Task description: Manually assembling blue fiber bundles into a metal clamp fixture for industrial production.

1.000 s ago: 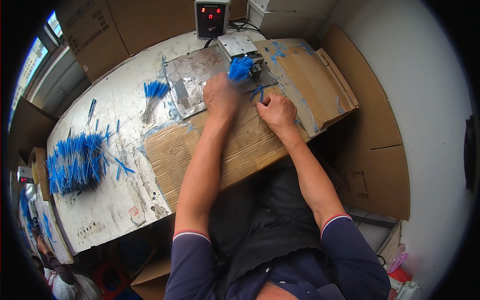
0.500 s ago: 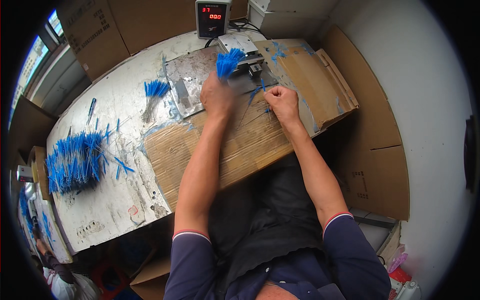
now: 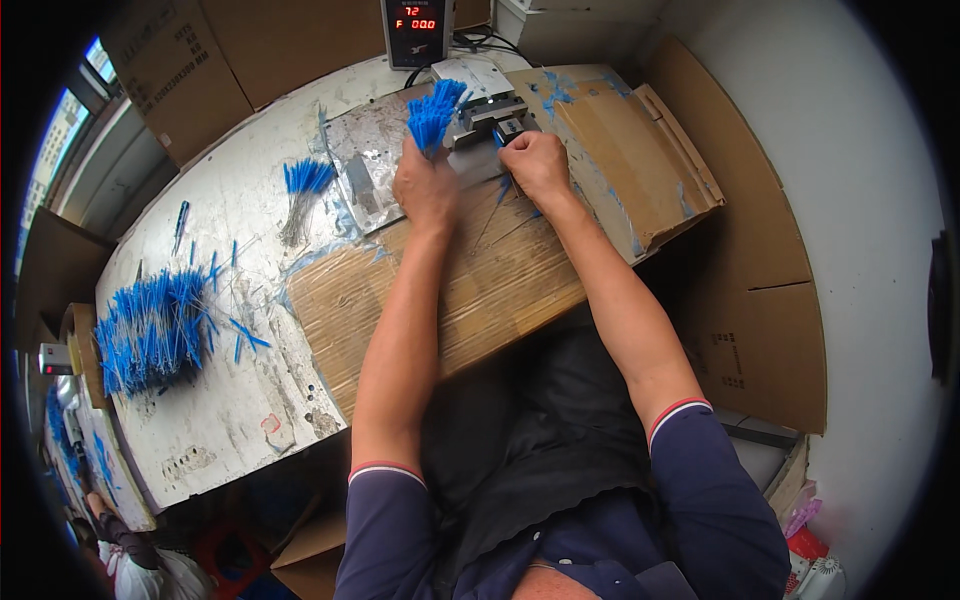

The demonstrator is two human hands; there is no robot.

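My left hand (image 3: 426, 190) is closed round a bunch of blue-tipped thin wires (image 3: 434, 115), blue ends pointing up and away. My right hand (image 3: 540, 168) pinches at the small metal block of a bench fixture (image 3: 488, 120). A bit of blue shows at its fingertips, seemingly one blue-tipped wire, mostly hidden by the fingers. Below the hands, a few loose wires and blue scraps lie on the cardboard sheet (image 3: 480, 290). Left of the metal plate (image 3: 350, 150) lies a smaller bunch of blue-tipped wires (image 3: 305, 190).
A large heap of blue-tipped wires (image 3: 150, 330) covers the table's left side, with a pen (image 3: 181, 222) beyond it. A box with a red digital display (image 3: 417, 35) stands behind the fixture. A flattened carton (image 3: 620, 150) lies right. Another person's arm (image 3: 105, 510) shows lower left.
My right hand has moved up and left to the fixture, carrying the blue-tipped wire. My left hand with its bunch has shifted slightly left and away. The display's red digits differ.
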